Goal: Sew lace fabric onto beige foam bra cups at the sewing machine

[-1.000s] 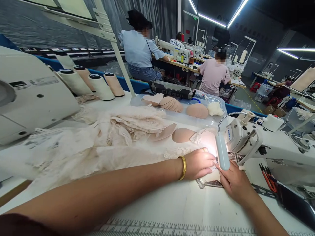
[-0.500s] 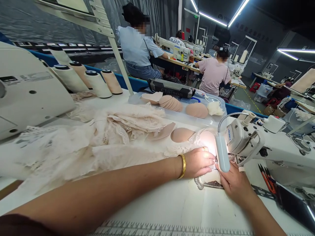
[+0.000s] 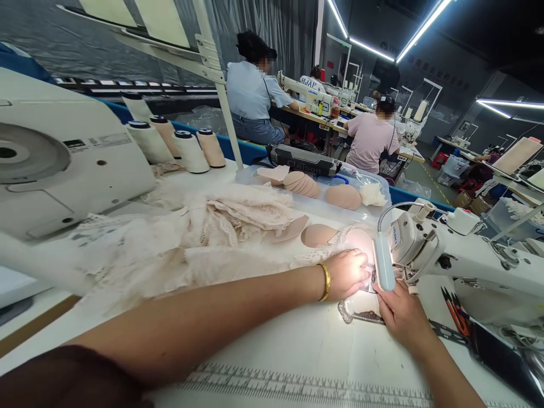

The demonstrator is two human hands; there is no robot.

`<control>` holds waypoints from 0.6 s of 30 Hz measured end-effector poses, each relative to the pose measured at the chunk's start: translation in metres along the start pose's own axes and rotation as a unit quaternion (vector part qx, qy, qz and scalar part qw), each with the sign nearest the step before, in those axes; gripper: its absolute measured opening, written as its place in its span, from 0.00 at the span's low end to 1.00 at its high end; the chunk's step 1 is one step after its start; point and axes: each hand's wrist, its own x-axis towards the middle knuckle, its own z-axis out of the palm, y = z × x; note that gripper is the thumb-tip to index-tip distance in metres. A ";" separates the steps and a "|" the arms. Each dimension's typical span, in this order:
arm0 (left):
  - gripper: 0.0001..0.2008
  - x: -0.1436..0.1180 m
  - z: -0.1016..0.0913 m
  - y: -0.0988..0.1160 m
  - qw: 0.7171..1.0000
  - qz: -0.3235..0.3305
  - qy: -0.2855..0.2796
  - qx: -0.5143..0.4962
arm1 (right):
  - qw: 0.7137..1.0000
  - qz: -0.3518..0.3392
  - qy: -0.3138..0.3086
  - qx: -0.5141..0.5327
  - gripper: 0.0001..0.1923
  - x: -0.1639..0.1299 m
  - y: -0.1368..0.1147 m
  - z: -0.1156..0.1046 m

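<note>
Nearest, a printed ruler (image 3: 297,388) edges the table (image 3: 272,345). My right hand (image 3: 402,317) lies flat, fingers released, pressing lace fabric (image 3: 361,303) at the needle; the left hand (image 3: 346,275), at ten o'clock of it, also rests open on the cloth under the lamp (image 3: 383,263). Stitching is underway, I judge; next calls for steady feeding. Beyond: foam cups (image 3: 318,234), thread cones (image 3: 191,152), two seated workers.

Room was dim w/ ceiling strip lights (image 3: 374,48) far above the work lamp (image 3: 383,263). Lamp glared hard on the hands (image 3: 346,275) just left of it, washing out detail there. Wide-angle bending at edges; machine housing (image 3: 63,164) far left looked soft, stretched.
</note>
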 end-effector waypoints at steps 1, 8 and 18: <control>0.04 0.001 -0.001 -0.001 1.000 0.000 -0.009 -0.002 | 1.000 0.007 0.004 0.013 0.13 0.000 -0.001 -0.001; 0.14 -0.032 -0.046 0.023 0.995 0.015 -0.008 -0.094 | 0.861 0.281 -0.043 0.422 0.14 0.012 -0.038 -0.009; 0.25 -0.091 -0.068 0.114 0.360 -0.456 0.170 -0.796 | 0.684 0.371 0.110 0.619 0.36 -0.002 -0.128 -0.005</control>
